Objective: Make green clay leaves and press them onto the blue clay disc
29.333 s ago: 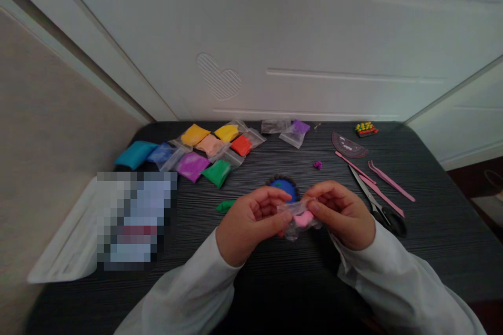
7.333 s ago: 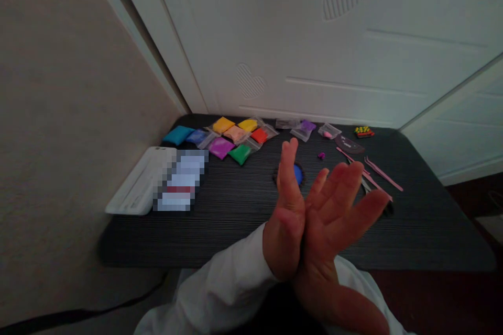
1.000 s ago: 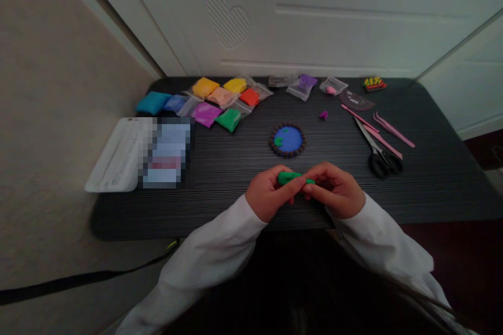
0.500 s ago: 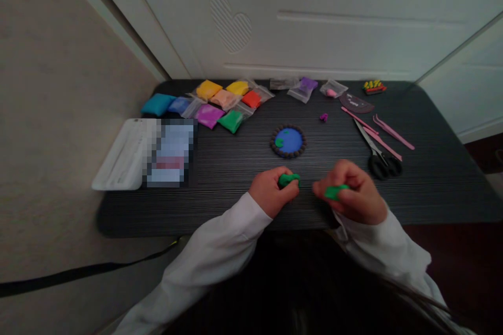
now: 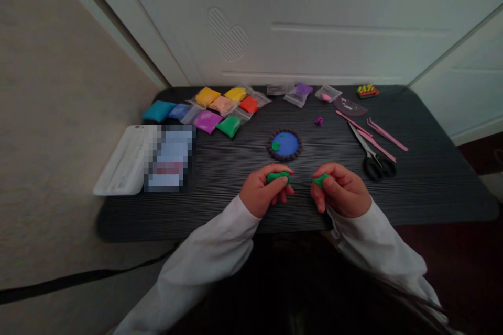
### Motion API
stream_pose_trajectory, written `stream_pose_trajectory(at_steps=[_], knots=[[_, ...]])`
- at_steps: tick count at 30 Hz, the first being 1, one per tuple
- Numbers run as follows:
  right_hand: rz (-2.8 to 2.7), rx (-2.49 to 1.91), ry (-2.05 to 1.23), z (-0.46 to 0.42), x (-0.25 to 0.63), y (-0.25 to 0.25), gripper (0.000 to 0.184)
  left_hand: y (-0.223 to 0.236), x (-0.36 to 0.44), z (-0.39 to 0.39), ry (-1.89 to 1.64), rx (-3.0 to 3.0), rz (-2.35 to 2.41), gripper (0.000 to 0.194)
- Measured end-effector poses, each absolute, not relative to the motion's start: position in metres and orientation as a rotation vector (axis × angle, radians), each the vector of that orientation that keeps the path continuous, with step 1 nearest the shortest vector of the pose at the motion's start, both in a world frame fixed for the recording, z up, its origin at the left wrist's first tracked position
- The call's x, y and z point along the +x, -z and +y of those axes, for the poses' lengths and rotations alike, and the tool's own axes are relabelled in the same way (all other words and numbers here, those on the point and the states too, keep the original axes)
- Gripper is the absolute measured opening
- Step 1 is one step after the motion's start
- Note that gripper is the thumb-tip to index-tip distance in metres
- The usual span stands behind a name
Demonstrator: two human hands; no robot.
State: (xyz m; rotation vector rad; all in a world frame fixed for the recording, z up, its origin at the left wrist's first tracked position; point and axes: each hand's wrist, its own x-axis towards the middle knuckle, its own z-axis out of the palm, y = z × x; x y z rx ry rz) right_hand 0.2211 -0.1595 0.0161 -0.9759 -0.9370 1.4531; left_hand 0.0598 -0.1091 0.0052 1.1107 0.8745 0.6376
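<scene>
Between thumb and fingers, my left hand [image 5: 261, 191] grips a lump of green clay [image 5: 276, 177]. My right hand [image 5: 346, 191] pinches a smaller piece of green clay [image 5: 319, 180], a short gap away from the left. Both hands are held over the front part of the dark table [image 5: 220, 162]. Just beyond them lies a round blue clay disc [image 5: 288, 142] edged with brown clay balls [image 5: 285, 157]. Small green clay shapes [image 5: 275, 146] sit on the left part of the blue. A small purple clay bit [image 5: 319, 121] rests farther back.
Bags of coloured clay [image 5: 208, 121] line the back left, near a white tray [image 5: 124, 162] and a pixelated phone-like rectangle [image 5: 170, 159]. On the right are black-handled scissors [image 5: 379, 166], pink clay tools [image 5: 377, 145], pink tweezers [image 5: 387, 134] and a clear curved sheet [image 5: 351, 107].
My right hand has turned and come slightly nearer the left, its green piece now at the fingertips. The left fingers have loosened a little around their lump. The view has shifted slightly.
</scene>
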Motion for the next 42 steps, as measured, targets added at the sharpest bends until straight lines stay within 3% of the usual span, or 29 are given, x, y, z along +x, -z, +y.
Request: stream_pose_trajectory(at_steps=[7,12,21,34,39,42], knots=[[-0.960,-0.759,-1.361,-0.153,0.227,-0.009,0.023,-0.002,0.060,-0.108,-0.661,1.057,0.883,0.015],[-0.939,-0.892,-1.232,-0.148,0.227,-0.006,0.032,0.002,0.061,-0.106,-0.698,0.975,0.879,0.010],[-0.918,-1.118,-1.186,-0.144,0.219,0.009,0.018,0.008,0.058,-0.105,-0.752,0.994,0.884,0.015],[-1.130,-1.235,-1.035,-0.136,0.218,0.031,0.025,0.021,0.057,-0.099,-0.784,0.978,0.899,0.024],[-1.039,-1.347,-0.921,-0.137,0.218,0.025,0.014,0.012,0.058,-0.099,-0.786,0.980,0.960,0.025],[-1.021,-1.417,-0.864,-0.138,0.215,0.019,0.023,0.006,0.057,-0.100,-0.733,1.037,0.961,0.023]])
